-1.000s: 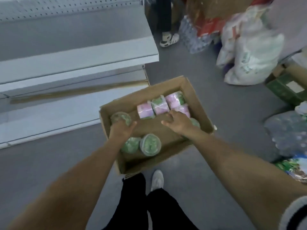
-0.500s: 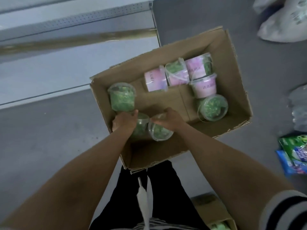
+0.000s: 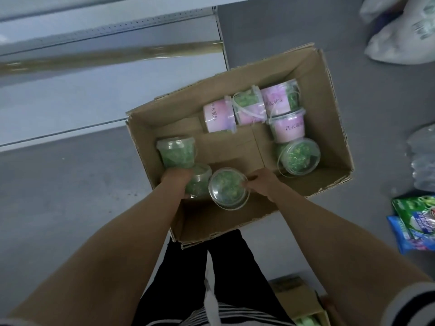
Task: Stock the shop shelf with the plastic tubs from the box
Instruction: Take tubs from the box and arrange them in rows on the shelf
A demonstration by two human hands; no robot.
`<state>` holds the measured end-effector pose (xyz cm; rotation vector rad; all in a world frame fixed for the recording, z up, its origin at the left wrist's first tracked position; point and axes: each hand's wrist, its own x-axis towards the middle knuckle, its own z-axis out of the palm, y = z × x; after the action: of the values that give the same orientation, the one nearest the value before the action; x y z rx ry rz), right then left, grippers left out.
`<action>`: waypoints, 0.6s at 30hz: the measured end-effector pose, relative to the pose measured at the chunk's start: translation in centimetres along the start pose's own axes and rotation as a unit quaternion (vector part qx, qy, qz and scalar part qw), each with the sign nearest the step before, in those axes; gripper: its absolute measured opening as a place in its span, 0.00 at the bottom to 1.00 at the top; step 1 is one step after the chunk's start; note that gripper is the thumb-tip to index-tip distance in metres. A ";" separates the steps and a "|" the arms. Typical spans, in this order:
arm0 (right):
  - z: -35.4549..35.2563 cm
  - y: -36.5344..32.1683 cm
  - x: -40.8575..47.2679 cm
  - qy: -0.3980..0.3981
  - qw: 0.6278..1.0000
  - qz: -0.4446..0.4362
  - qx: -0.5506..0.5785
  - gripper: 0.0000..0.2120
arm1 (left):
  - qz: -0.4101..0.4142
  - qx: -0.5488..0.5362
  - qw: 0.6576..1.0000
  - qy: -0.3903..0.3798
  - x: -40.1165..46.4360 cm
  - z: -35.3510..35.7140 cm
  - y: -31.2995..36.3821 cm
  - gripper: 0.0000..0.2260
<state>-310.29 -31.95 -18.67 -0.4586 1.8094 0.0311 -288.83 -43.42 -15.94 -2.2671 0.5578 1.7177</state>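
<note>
- Our left hand [image 3: 175, 178] reaches into the near-left corner of the cardboard box [image 3: 334, 118], fingers curled round a clear tub of green pieces [image 3: 199, 182] from its left side.
- Our right hand [image 3: 261, 182] grips the neighbouring lidded tub [image 3: 228, 188] from the right, fingertips on its rim; this tub is tilted so that its clear lid faces up at us.
- Both held tubs touch each other and sit low in the box, near its front wall.
- Just behind our left hand a third green tub [image 3: 176, 151] stands against the left wall of the box.
- Along the far wall we see three tubs in a row: one showing a pink label [image 3: 217, 117], one showing green through its side [image 3: 249, 107], and one with a pink label and green at its edge [image 3: 280, 100].
- In front of that last one a further pink-labelled tub [image 3: 288, 125] stands by the right wall, and nearer still a green tub lying tilted [image 3: 297, 156] shows its lid.
- A bare patch of box bottom lies in the middle, between the groups.
- The box rests on the grey floor [image 3: 58, 196], with the white shop shelf [image 3: 70, 95] just beyond it to the left.
- To the right on the floor lie white sacks [image 3: 400, 43] and colourful packets [image 3: 416, 222]; a smaller carton [image 3: 296, 295] sits by our feet.
</note>
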 end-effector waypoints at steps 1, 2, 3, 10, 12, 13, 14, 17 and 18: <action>0.1 0.1 -0.1 0.017 1.000 -0.005 -0.011 0.17 | -0.005 -0.017 1.000 0.002 0.0 0.1 -0.3 0.16; 0.1 0.1 -0.5 0.028 0.999 -0.011 -0.020 0.17 | -0.008 -0.025 1.000 0.007 0.0 0.2 -0.6 0.15; 0.0 0.0 -0.9 0.037 0.999 -0.018 -0.025 0.18 | -0.012 -0.032 0.999 0.007 -0.2 0.3 -0.8 0.15; -1.7 -0.3 -3.8 0.029 0.996 -0.048 0.070 0.13 | -0.047 -0.090 0.995 -0.005 -3.4 0.8 -2.4 0.20; -2.7 -0.4 -5.3 0.029 0.992 -0.057 0.106 0.14 | -0.043 -0.119 0.992 -0.007 -4.7 0.7 -3.0 0.22; -3.2 -0.5 -6.3 0.034 0.990 -0.062 0.124 0.14 | -0.034 -0.130 0.991 -0.008 -5.4 0.7 -3.4 0.23; -3.6 -0.5 -7.2 0.036 0.986 -0.064 0.148 0.13 | -0.020 -0.141 0.990 -0.010 -6.1 0.6 -3.7 0.23; -4.8 -0.6 -10.1 0.009 0.960 -0.053 0.274 0.15 | 0.039 -0.196 0.980 -0.019 -8.4 -0.2 -4.3 0.22; -5.2 -0.7 -11.1 0.003 0.955 -0.056 0.293 0.19 | 0.060 -0.218 0.974 -0.022 -9.3 -0.8 -4.4 0.23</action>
<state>-312.52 -30.72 -6.68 -0.1336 1.6937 -0.5721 -288.46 -38.38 -6.93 -2.5144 0.3370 2.1195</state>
